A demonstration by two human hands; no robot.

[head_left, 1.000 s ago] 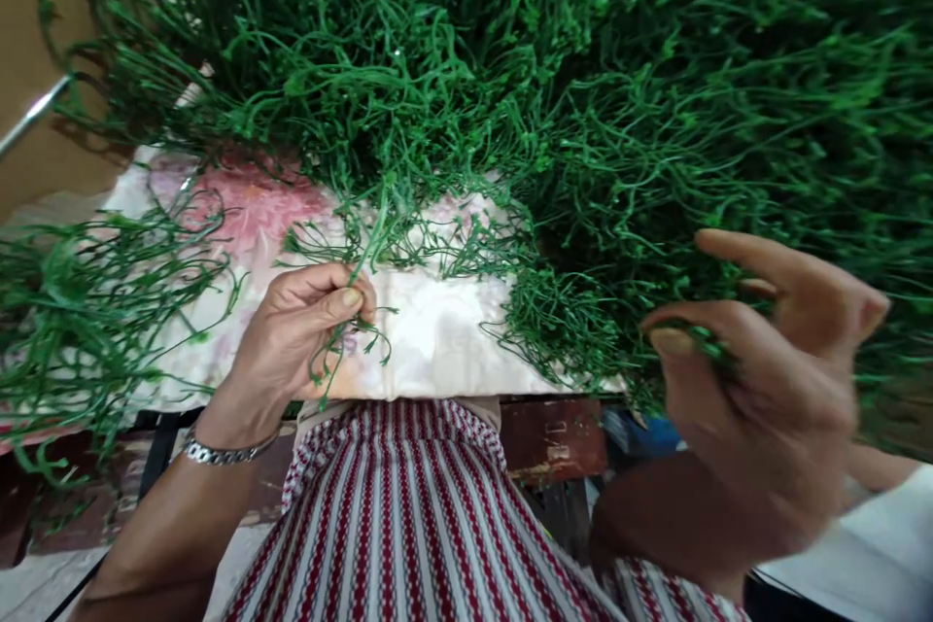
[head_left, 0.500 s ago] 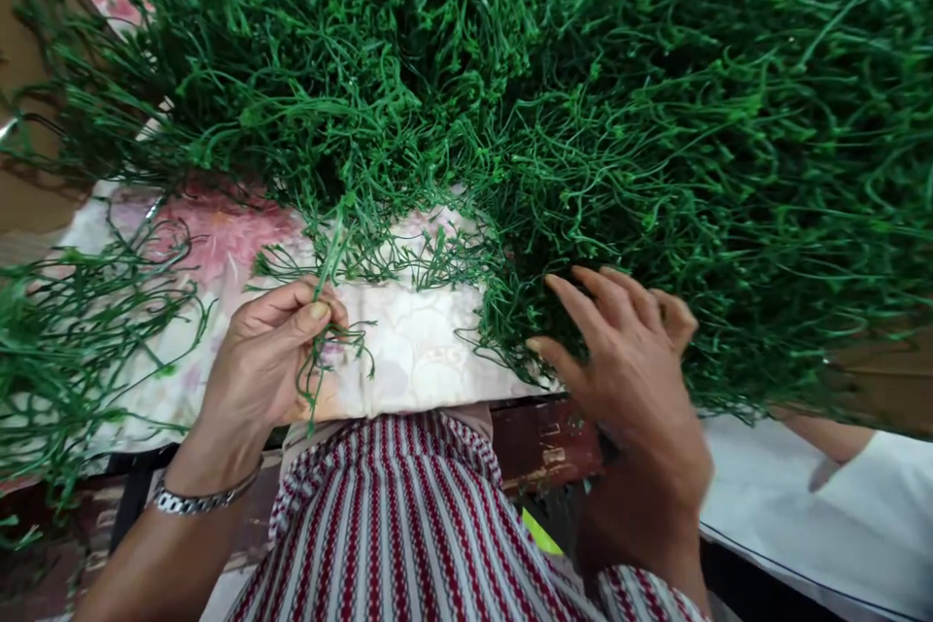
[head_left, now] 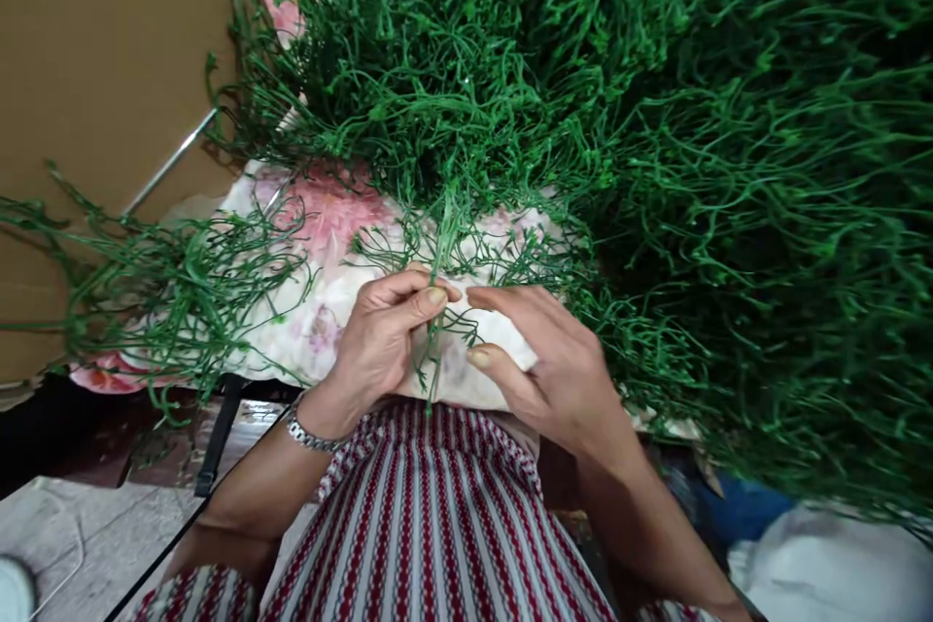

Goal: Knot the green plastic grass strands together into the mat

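My left hand (head_left: pixel 390 326) pinches a thin bunch of green stems (head_left: pixel 442 243) between thumb and fingers, with loose ends hanging below it. Just to the right, my right hand (head_left: pixel 550 360) has thumb and fingers apart, its fingertips close to the pinched stems and holding nothing visible. Beyond both hands lies a large pile of green plastic-looking stems (head_left: pixel 466 68), spreading far to the right. A smaller heap of stems (head_left: pixel 196 296) lies left of my left hand. Under the hands is a flowered cloth (head_left: pixel 335 214).
A brown cardboard panel (head_left: pixel 94 58) stands at the left, with a thin metal rod (head_left: pixel 171 163) in front of it. A black strap (head_left: pixel 217 437) hangs from the table's near edge. White fabric (head_left: pixel 838 564) is at the lower right.
My right hand has come away from the large pile to beside my left hand. My left hand still pinches the stems. The view has shifted left, showing more cardboard.
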